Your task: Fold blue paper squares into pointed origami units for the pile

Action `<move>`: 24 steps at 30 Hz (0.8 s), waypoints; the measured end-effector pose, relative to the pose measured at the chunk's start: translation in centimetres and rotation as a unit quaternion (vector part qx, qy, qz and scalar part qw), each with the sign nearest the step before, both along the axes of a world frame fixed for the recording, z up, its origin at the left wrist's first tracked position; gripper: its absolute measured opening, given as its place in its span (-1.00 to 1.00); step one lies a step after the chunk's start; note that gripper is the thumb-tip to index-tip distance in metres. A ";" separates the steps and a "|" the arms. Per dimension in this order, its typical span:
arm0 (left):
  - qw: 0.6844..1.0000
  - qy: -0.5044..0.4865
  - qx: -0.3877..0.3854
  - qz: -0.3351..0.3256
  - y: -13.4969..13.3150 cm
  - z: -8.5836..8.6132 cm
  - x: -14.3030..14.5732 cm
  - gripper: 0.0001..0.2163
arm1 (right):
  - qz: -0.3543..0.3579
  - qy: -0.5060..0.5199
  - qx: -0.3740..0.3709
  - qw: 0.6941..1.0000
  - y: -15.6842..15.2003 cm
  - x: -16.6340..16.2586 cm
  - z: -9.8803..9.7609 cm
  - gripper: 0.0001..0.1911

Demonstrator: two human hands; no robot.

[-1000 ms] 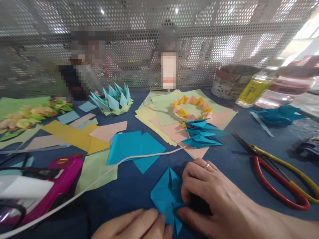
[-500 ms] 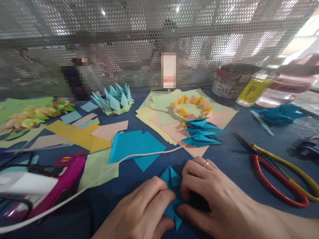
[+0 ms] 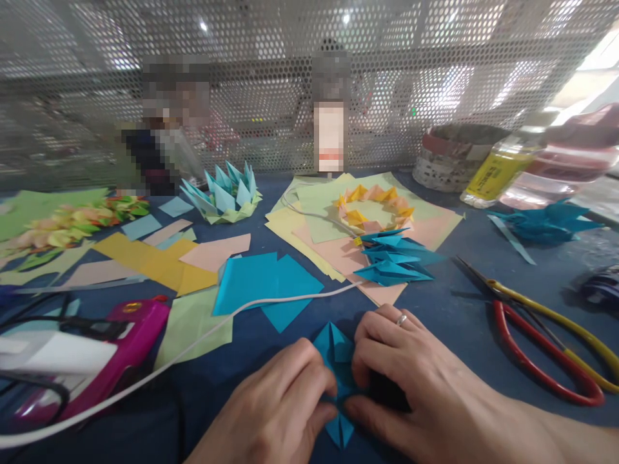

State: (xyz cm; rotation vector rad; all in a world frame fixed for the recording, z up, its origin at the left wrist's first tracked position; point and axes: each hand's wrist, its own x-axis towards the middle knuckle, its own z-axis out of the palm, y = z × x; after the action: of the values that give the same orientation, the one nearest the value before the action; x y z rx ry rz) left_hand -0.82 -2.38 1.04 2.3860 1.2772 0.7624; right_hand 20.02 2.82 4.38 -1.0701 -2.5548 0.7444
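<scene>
A piece of blue folded paper (image 3: 342,370) with pointed ends lies on the dark blue table between my two hands. My left hand (image 3: 275,399) is closed at its left edge, thumb and fingertips drawn together on the paper. On the opposite edge, my right hand (image 3: 401,367) has its curled fingers and thumb on the paper; a ring sits on one finger. The fingers cover parts of both sides. Beyond them lie flat blue sheets (image 3: 261,283) and a cluster of pointed blue folded pieces (image 3: 399,261).
Red-and-yellow-handled scissors (image 3: 536,322) lie at right. A white cable (image 3: 193,351) crosses the left side near a magenta device (image 3: 140,328). Behind are a yellow-orange paper ring (image 3: 355,219), a light-blue paper flower (image 3: 229,196), a bottle (image 3: 503,167) and a perforated metal screen (image 3: 271,84).
My left fingers and thumb have shifted slightly along the paper's left edge. My right hand stays nearly in place. The whole view has moved a touch.
</scene>
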 end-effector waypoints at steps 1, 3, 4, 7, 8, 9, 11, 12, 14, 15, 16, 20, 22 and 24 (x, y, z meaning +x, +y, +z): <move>1.000 -0.002 -0.003 -0.001 0.0 -0.1 0.0 -0.82 | 0.001 -0.002 -0.001 1.000 0.0 0.0 0.0 -0.77; 1.000 -0.004 -0.008 -0.001 0.1 -0.1 0.1 -0.82 | -0.002 -0.004 -0.004 1.000 0.1 -0.1 0.0 -0.77; 1.000 -0.005 -0.008 -0.003 0.2 -0.1 0.2 -0.81 | -0.002 -0.003 -0.005 1.000 0.2 -0.1 0.0 -0.77; 1.000 -0.003 0.012 -0.006 0.4 -0.2 0.4 -0.80 | -0.004 -0.002 -0.005 1.000 0.3 -0.2 -0.1 -0.78; 1.000 0.001 0.018 -0.007 0.5 -0.2 0.5 -0.80 | -0.006 -0.001 -0.002 1.000 0.3 -0.2 -0.1 -0.78; 0.999 0.001 0.030 -0.011 0.5 -0.3 0.6 -0.80 | -0.007 -0.001 0.002 1.000 0.3 -0.2 0.0 -0.78; 0.999 0.011 0.037 -0.015 0.5 -0.3 0.6 -0.80 | -0.007 0.000 0.009 1.000 0.2 -0.2 0.0 -0.76; 0.997 -0.007 0.074 -0.024 0.5 -0.3 0.6 -0.79 | -0.008 -0.002 0.013 1.000 0.2 -0.2 0.1 -0.76; 0.998 0.020 0.049 -0.016 0.2 -0.3 0.6 -0.78 | -0.006 -0.007 0.013 1.000 0.1 -0.2 0.1 -0.77; 0.999 0.022 0.048 -0.016 0.1 -0.3 0.5 -0.78 | -0.006 -0.010 0.011 1.000 0.1 -0.2 0.0 -0.77; 0.999 0.026 0.040 -0.012 0.0 -0.3 0.5 -0.79 | -0.006 -0.011 0.010 1.000 0.1 -0.2 0.0 -0.77; 0.999 0.018 0.045 -0.010 -0.1 -0.4 0.3 -0.80 | -0.008 -0.012 0.004 1.000 0.2 -0.2 -0.1 -0.77; 0.999 0.023 0.048 -0.012 0.0 -0.6 0.3 -0.78 | -0.007 -0.012 0.002 1.000 0.2 -0.2 -0.1 -0.76; 0.998 0.032 0.055 -0.012 0.0 -0.7 0.3 -0.77 | -0.005 -0.009 0.002 1.000 0.3 -0.2 -0.1 -0.76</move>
State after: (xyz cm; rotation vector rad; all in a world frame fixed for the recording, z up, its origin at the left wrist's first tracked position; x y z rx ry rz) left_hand -0.50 -2.34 0.38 2.5273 1.2583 0.7744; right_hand 19.85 3.12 4.31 -1.0933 -2.5627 0.7312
